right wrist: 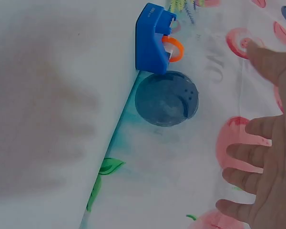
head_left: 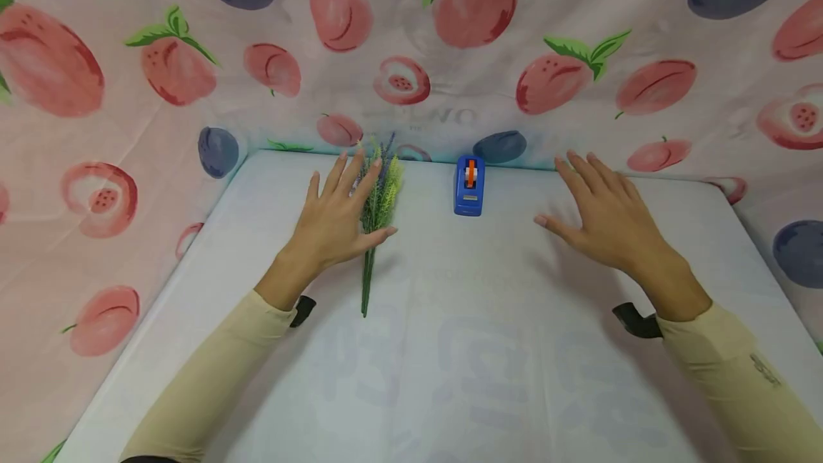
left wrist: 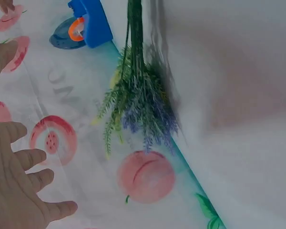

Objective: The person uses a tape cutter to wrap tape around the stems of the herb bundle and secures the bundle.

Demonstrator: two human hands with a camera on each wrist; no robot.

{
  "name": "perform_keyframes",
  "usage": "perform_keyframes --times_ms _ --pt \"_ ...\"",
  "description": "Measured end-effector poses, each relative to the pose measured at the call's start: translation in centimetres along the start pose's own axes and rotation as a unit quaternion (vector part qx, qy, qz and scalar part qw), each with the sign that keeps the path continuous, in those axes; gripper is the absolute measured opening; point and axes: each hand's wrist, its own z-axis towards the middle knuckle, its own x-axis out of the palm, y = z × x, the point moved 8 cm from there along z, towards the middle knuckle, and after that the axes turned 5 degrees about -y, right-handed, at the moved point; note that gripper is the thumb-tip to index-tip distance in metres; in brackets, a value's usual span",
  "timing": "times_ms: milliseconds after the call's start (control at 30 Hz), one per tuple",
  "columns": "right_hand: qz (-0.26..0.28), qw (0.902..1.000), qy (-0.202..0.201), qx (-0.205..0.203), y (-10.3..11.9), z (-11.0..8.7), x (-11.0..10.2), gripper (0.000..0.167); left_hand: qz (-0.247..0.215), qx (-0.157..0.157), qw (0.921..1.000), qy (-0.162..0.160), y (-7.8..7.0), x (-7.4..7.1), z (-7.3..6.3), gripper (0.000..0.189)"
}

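A bunch of artificial flowers (head_left: 386,198) with green stems and yellow and purple sprigs lies on the white table, its stems toward the front. Spread above it, partly covering it in the head view, is my left hand (head_left: 334,216), holding nothing. A blue tape dispenser (head_left: 469,188) with an orange tape core stands near the table's back edge; the right wrist view shows the dispenser (right wrist: 152,40) from the side. To the right of it hovers my right hand (head_left: 607,220), fingers extended and nothing in its grasp.
The white tabletop (head_left: 463,349) ends at the back against a hanging pink cloth (head_left: 450,84) printed with peaches and plums. The cloth also rises along both sides. Each wrist bears a black camera mount (head_left: 636,320) below a beige sleeve.
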Motion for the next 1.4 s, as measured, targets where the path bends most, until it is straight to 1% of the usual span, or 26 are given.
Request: perform_keyframes --times_ms 67,100,133,200,300,400,600,700,833,900,967,1167,1300,1333,1400 --pt "0.019 0.9997 -0.012 0.002 0.1 0.4 -0.4 0.092 -0.018 0.009 0.9997 -0.016 -0.3 0.0 0.5 0.103" --pt "0.03 0.9993 -0.021 0.0 0.1 0.5 -0.6 0.09 -0.028 0.016 0.999 -0.029 -0.6 -0.1 0.8 0.102" --pt "0.042 0.9987 -0.031 -0.001 0.2 0.7 -0.8 0.087 -0.042 0.024 0.9979 -0.043 -0.8 -0.2 1.0 0.101" --pt "0.062 0.997 -0.046 -0.003 0.2 1.0 -1.2 0.081 -0.067 0.032 0.9954 -0.061 -1.1 -0.3 1.5 0.098" --pt "0.092 0.9944 -0.052 0.006 0.1 1.4 -1.4 0.07 -0.108 0.03 0.991 -0.073 -1.5 -0.2 2.2 0.092" --pt "0.124 0.9907 -0.051 0.023 -0.2 1.9 -1.4 0.061 -0.146 0.007 0.9874 -0.061 -1.5 0.3 2.9 0.086" --pt "0.174 0.982 -0.064 0.036 -0.5 2.9 -1.4 0.047 -0.218 -0.025 0.975 -0.037 -1.6 1.9 4.3 0.079" --pt "0.187 0.9796 -0.068 0.029 -0.5 3.4 -1.3 0.043 -0.255 -0.039 0.966 -0.015 -1.7 2.9 5.1 0.076" --pt "0.205 0.9759 -0.073 0.019 -0.4 4.0 -1.1 0.04 -0.309 -0.049 0.9498 0.012 -2.2 4.1 6.1 0.075" --pt "0.216 0.9736 -0.072 0.021 -0.4 4.2 -1.0 0.039 -0.329 -0.051 0.9428 0.023 -2.6 4.6 6.7 0.075" --pt "0.225 0.9717 -0.068 0.026 -0.4 4.4 -0.9 0.037 -0.346 -0.052 0.9363 0.034 -2.9 5.2 7.3 0.075" --pt "0.247 0.9666 -0.055 0.042 -0.5 5.0 -0.5 0.035 -0.381 -0.062 0.9207 0.059 -3.6 7.1 8.9 0.073" --pt "0.253 0.9647 -0.056 0.044 -0.5 5.6 -0.3 0.032 -0.385 -0.061 0.918 0.073 -4.0 8.5 9.9 0.073" --pt "0.255 0.9642 -0.055 0.046 -0.5 5.7 -0.2 0.032 -0.389 -0.062 0.9158 0.079 -4.0 8.9 10.2 0.073" --pt "0.261 0.9628 -0.052 0.049 -0.4 6.0 0.0 0.032 -0.404 -0.069 0.9076 0.089 -4.2 9.5 10.6 0.073"
